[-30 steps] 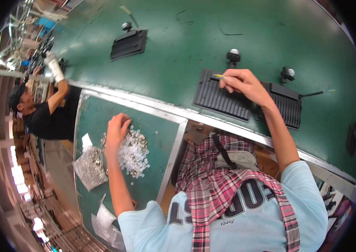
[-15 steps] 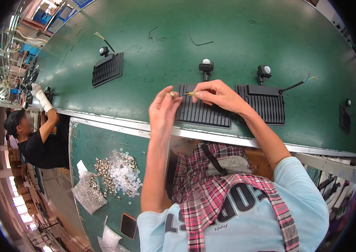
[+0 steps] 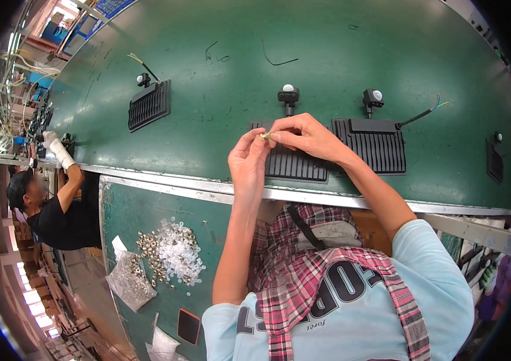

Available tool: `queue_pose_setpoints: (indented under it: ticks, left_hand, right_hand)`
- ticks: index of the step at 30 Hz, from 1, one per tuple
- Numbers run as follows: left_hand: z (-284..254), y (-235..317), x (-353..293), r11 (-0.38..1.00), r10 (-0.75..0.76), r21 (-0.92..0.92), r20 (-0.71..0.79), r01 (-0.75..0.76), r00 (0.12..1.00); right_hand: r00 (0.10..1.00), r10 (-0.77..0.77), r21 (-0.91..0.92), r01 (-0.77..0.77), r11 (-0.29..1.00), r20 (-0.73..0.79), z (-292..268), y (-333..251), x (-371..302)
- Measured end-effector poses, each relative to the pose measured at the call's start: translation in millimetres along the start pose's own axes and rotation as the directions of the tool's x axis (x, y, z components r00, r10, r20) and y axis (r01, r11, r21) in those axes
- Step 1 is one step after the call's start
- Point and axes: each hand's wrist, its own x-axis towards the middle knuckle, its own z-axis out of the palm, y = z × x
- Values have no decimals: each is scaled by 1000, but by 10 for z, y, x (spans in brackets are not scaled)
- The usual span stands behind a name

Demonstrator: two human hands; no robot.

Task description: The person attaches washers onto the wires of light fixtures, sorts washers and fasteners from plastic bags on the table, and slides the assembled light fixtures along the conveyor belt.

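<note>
Centre frame, my left grip (image 3: 247,156) pinches a small metal fitting (image 3: 263,135), my right grip (image 3: 307,136) thin wires (image 3: 270,136); a slack pinch could drop either.

The left hand (image 3: 248,157) and right hand (image 3: 308,139) pinch a small shiny piece (image 3: 265,136). Beneath, a ribbed black panel (image 3: 299,165) lies on the bench (image 3: 219,96).

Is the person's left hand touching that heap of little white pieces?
Apart: the head view shows the left hand beyond the metal edge, with green tabletop visible between it and the white pieces.
</note>
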Motion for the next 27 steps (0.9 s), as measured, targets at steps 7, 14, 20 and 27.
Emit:
queue_pose_setpoints:
  ticks: [7,14,20,27]
  left_hand:
    - [159,18,49,977,61,208,-88,-42,994]
    - [383,-49,126,881,97,464,10,-91,995]
    - [436,-237,-228,335,92,849,401,-408,911]
    - [322,-530,-390,-85,-72,837,536,-541,841]
  right_hand:
    - [999,-25,-7,25,1000,-43,1,53,-3]
    - [987,-52,178,79,981,-151,-206,5,-110]
    - [943,-207,-392,92,915,-261,-647,-284,-380]
    - [947,255,-410,-316,856,-198,-810,-458,-386]
